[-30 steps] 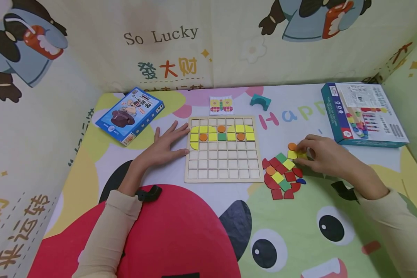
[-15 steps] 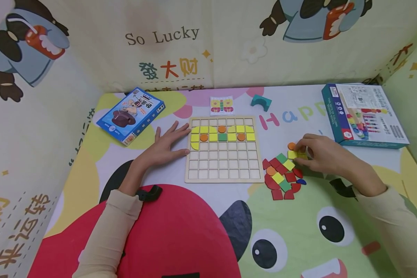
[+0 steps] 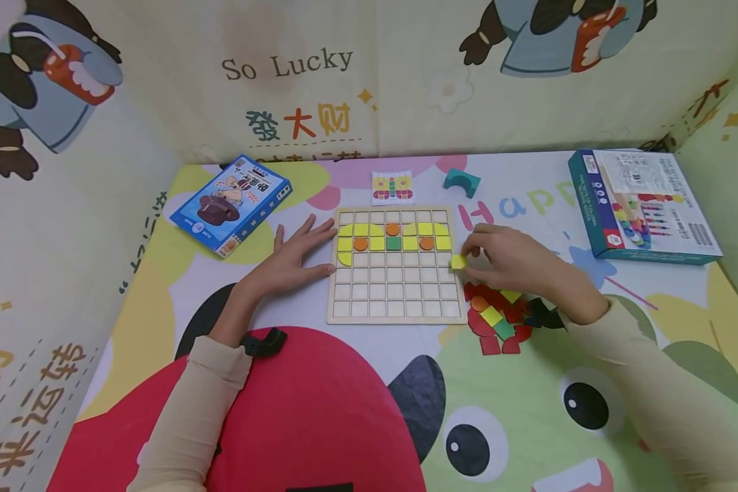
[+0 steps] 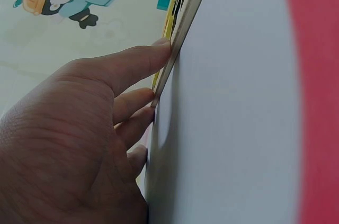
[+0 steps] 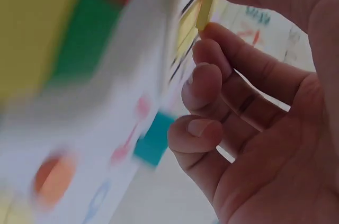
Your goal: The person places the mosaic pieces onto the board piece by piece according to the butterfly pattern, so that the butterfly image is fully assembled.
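- Fingers of the left hand [image 3: 289,263] lie spread, touching the left edge of the grid board [image 3: 400,291], grasping nothing; a push could skew it.
- Right hand [image 3: 507,256]: thumb and fingertip pinch a yellow tile [image 3: 458,262] at the board's right edge; a loose pinch might drop it.

In the middle of the counter [image 3: 301,309], a grid board [image 3: 396,292], set pieces [image 3: 376,242] toward its rear. Behind it, a picture card [image 3: 391,188]; right of that, an arch block [image 3: 462,182]. Against the board's left edge, the left grip [image 3: 289,263]; behind, the left box [image 3: 230,205]. By its right edge, a tile [image 3: 458,262] in the right grip [image 3: 504,256]; nearer, loose pieces [image 3: 503,329]; far right, the right box [image 3: 652,201].
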Tool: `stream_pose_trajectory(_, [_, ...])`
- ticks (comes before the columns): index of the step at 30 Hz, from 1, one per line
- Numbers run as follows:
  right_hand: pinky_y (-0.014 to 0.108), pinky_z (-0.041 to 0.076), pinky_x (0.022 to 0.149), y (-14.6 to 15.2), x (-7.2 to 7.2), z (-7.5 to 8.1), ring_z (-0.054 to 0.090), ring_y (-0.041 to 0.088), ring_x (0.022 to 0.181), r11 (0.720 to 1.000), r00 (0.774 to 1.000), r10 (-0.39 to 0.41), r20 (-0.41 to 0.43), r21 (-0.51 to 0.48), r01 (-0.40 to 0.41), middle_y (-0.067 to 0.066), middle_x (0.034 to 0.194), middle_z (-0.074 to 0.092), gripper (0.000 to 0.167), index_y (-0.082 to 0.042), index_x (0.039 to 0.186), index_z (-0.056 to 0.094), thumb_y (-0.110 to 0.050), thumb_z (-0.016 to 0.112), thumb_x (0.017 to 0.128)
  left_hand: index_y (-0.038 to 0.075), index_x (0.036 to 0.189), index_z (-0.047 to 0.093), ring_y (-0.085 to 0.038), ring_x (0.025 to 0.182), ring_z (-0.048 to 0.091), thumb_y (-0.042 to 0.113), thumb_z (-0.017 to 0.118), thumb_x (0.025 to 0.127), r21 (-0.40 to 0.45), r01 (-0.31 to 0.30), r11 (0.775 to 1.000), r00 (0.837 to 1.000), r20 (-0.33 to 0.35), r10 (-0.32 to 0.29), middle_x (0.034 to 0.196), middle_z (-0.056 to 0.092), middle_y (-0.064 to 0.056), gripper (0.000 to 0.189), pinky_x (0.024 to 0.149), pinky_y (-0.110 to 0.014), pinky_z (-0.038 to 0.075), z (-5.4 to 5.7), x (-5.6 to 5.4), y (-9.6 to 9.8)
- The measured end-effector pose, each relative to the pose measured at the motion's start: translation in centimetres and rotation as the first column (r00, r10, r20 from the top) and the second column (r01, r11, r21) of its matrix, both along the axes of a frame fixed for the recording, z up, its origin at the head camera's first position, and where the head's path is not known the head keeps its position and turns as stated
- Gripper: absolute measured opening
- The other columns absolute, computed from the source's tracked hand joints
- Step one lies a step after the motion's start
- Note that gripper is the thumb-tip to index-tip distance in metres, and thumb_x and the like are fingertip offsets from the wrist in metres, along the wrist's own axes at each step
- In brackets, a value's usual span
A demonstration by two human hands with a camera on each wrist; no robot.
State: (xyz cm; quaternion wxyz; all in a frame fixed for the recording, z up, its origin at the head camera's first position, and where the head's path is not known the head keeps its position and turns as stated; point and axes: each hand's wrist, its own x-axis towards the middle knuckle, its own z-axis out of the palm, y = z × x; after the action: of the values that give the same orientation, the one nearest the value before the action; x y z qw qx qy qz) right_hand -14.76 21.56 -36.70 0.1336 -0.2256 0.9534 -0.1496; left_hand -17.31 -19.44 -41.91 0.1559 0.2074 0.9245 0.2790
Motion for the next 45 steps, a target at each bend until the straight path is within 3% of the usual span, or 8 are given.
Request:
stream_pose_trajectory(6, [0.039,0.062,0.087,-5.5,-1.0,-0.3,0.064,0.021,0.097,0.996,0.996,0.079,-0.047,-0.030,-0.081,0.007,0.112,0.071,0.034,-0.008,0.115,0.077,-0.030,0.083,0.090,0.029,0.168,0.033,-0.025,0.170,-0.004,0.049,0.071,0.096,-0.002,0.001,1.000,1.000,-0.003,-0.001,0.179,0.021,0.007,0.083,0.126,-0.070,-0.022,-0.1,0.0,0.0])
stream_pose_trajectory(11, [0.037,0.061,0.084,-9.6,-1.8,-0.6,0.063,0.021,0.093,0.988,0.987,0.139,-0.080,-0.056,-0.144,0.008,0.110,0.070,0.029,-0.007,0.113,0.076,-0.027,0.079,0.093,0.030,0.167,0.034,-0.023,0.170,-0.005,0.050,0.070,0.097,-0.004,0.010,1.000,1.000,-0.006,-0.010,0.179,0.020,0.009,0.082,0.126,-0.070,-0.022,-0.1,-0.1,0.0])
stream_pose_trajectory(20, [0.035,0.061,0.084,-14.3,-2.9,-1.3,0.064,0.020,0.093,0.985,0.985,0.164,-0.057,-0.039,-0.167,0.006,0.113,0.069,0.033,-0.009,0.120,0.076,-0.029,0.076,0.094,0.030,0.167,0.035,-0.024,0.170,-0.004,0.050,0.070,0.097,0.002,0.011,1.000,1.000,-0.001,-0.011,0.179,0.021,0.008,0.081,0.126,-0.071,-0.021,-0.1,-0.1,-0.1])
stream_pose_trajectory(30, [0.035,0.062,0.088,-15.2,-2.9,-1.7,0.066,0.022,0.096,0.978,0.976,0.208,-0.070,-0.002,-0.209,0.007,0.115,0.070,0.037,-0.007,0.125,0.074,-0.032,0.076,0.097,0.030,0.167,0.035,-0.026,0.170,-0.004,0.049,0.071,0.097,0.006,0.011,1.000,1.000,-0.004,-0.011,0.179,0.021,0.008,0.081,0.126,-0.071,-0.021,-0.2,-0.1,-0.3])
stream_pose_trajectory(45, [0.036,0.062,0.091,-13.8,-2.7,-1.1,0.067,0.021,0.100,0.986,0.987,0.154,-0.038,-0.056,-0.156,0.006,0.122,0.071,0.038,-0.012,0.129,0.075,-0.034,0.075,0.097,0.030,0.167,0.034,-0.024,0.170,-0.005,0.050,0.070,0.097,0.003,0.017,1.000,1.000,-0.005,-0.017,0.179,0.020,0.009,0.081,0.126,-0.070,-0.022,-0.1,-0.2,-0.3])
